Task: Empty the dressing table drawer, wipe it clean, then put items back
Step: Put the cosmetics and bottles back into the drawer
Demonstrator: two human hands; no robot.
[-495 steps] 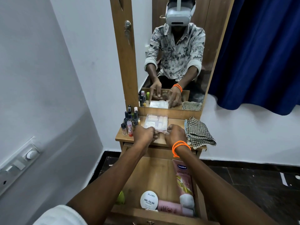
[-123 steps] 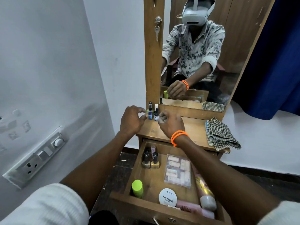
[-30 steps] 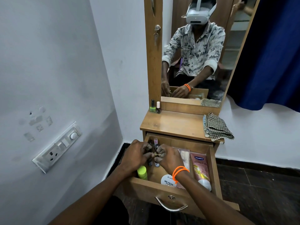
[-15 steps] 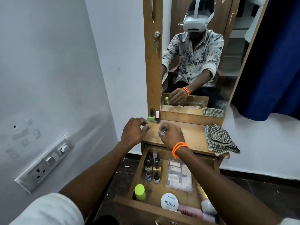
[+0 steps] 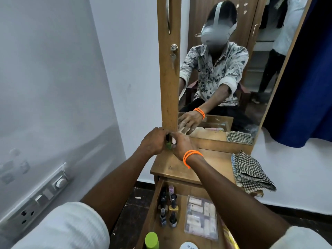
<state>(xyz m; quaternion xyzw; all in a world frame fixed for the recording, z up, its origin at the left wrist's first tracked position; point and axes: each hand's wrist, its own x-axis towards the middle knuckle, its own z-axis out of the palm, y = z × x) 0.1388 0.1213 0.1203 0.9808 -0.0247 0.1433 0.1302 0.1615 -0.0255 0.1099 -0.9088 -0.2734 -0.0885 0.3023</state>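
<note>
At the back left corner of the dressing table top (image 5: 212,164), my left hand (image 5: 154,141) grips a green nail polish bottle (image 5: 42,145) and my right hand (image 5: 181,144) pinches a small bottle with a white cap (image 5: 173,141). Both hands are side by side, close to the mirror frame. Below, the open drawer (image 5: 152,209) holds several nail polish bottles (image 5: 168,207), a clear plastic pack (image 5: 201,218), a lime-capped bottle (image 5: 151,239) and a white round tin (image 5: 188,246).
A folded checked cloth (image 5: 249,171) lies on the right end of the table top. The mirror (image 5: 224,69) stands behind, with a key in its wooden frame (image 5: 172,56). A wall socket panel (image 5: 41,196) is at the left, a blue curtain (image 5: 305,78) at the right.
Both hands rose from the drawer, reached forward to the back left corner of the table top and closed on the last two bottles standing there.
</note>
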